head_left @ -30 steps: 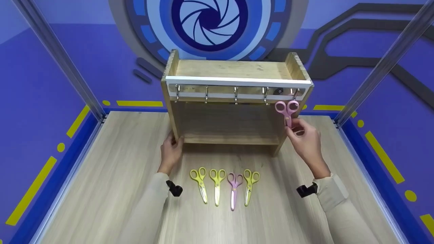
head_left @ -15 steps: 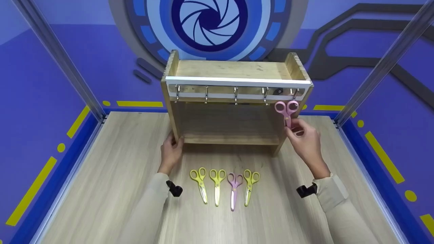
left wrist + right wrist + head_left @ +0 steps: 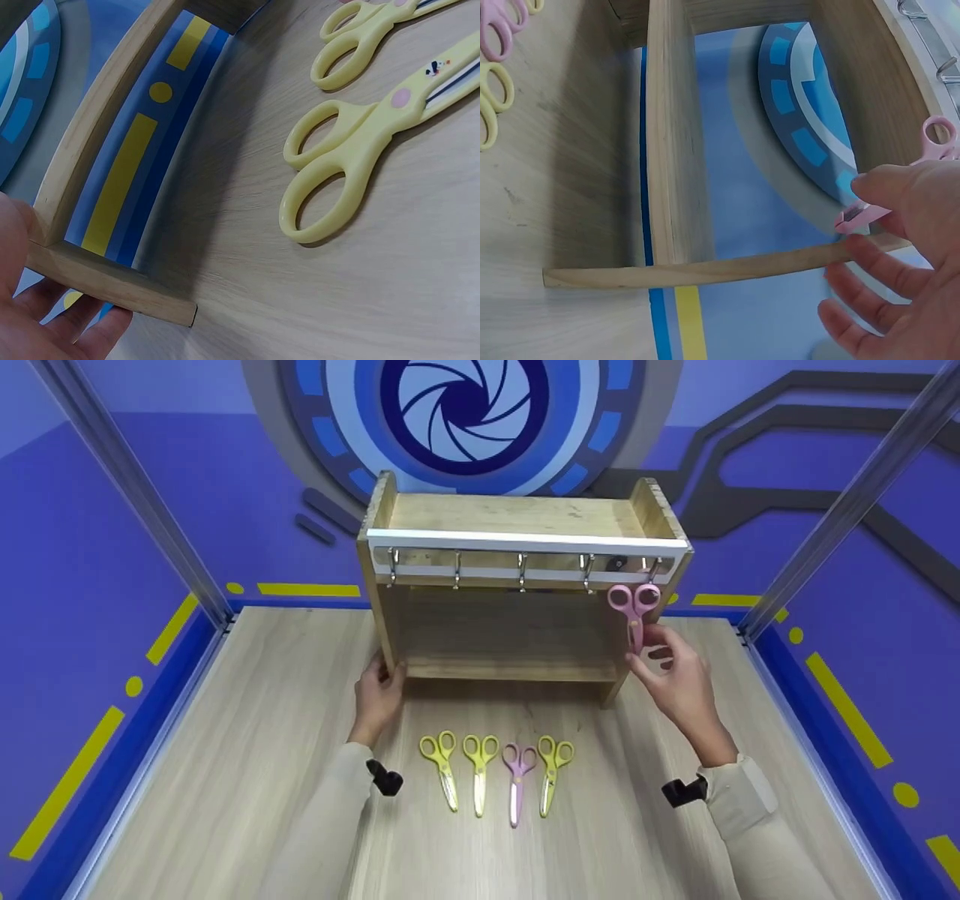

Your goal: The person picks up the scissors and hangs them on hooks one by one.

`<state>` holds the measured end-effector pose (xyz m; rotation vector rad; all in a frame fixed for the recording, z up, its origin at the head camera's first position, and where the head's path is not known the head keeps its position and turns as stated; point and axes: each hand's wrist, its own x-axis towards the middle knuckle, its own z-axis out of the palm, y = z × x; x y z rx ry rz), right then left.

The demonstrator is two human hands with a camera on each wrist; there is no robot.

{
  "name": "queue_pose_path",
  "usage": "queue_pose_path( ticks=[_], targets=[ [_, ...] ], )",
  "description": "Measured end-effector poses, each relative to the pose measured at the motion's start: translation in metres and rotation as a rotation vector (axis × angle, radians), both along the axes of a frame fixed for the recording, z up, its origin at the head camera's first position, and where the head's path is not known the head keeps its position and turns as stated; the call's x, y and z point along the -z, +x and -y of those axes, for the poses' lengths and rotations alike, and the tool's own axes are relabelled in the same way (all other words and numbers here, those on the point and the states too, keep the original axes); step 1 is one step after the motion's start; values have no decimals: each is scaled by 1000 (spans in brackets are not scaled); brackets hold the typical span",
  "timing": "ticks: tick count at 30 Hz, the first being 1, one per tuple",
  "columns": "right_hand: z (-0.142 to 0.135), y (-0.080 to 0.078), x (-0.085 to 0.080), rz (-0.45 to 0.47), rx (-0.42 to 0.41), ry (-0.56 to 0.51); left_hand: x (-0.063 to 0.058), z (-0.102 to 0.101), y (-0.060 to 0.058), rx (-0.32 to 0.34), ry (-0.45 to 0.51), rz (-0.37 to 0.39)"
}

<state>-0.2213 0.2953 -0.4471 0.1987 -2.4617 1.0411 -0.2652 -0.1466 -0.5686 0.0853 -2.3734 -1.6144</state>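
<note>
A wooden shelf [image 3: 517,671] with a white hook rail [image 3: 480,540] stands tilted at the back of the table. My left hand [image 3: 377,697] grips its lower left side panel, thumb in front and fingers behind. Pink scissors [image 3: 635,624] hang, blades down, by a handle loop at the rightmost hook [image 3: 656,568]. Around their tip is my right hand [image 3: 681,682], its thumb and fingers spread apart; in the right wrist view the thumb partly covers the pink scissors [image 3: 937,150]. In front of the shelf lie yellow scissors [image 3: 480,772] and one more pink pair [image 3: 517,780].
Bare metal hooks [image 3: 522,570] line the rail to the left of the hanging pair. Several scissors lie in a row on the wooden table [image 3: 285,735]. Blue printed walls [image 3: 135,547] and metal corner posts [image 3: 847,502] enclose the table.
My right hand has moved slightly down and its thumb has parted from the fingers, letting go of the pink scissors, which stay at the hook. My left hand has not moved.
</note>
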Motion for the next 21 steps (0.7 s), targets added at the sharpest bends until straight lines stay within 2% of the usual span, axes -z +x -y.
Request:
queue_pose_path(
  ticks=[6,12,15,21],
  targets=[
    [-4,12,14,58,50,3,0,0,-1,0,-7,-6],
    [-2,28,45,63,121,30,0,-1,-1,-2,-7,-7],
    [1,36,62,62,117,60,0,0,-1,-8,-9,5],
    [13,50,89,69,55,131,1,0,-2,-18,-14,-3]
  ],
)
